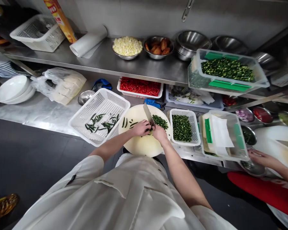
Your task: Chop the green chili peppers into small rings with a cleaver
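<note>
On the round cutting board (144,148), my right hand (160,133) is closed around the handle of a cleaver (148,114), its blade pointing away from me. My left hand (142,128) presses down beside the blade with curled fingers, holding dark green chili peppers (150,127) that they partly hide. Chopped green pieces (159,122) lie to the right of the blade. A few long pepper strips (126,122) rest at the board's left side. More strips lie in the white basket (75,123) on the left. A smaller white basket (198,140) on the right holds chopped green pieces.
Behind the board stands a basket of red chilies (140,87). Above runs a steel shelf (98,64) with bowls and a tub of chopped greens (228,69). At right are a lidded plastic box (237,140) and a co-worker's hand (260,158) by metal bowls.
</note>
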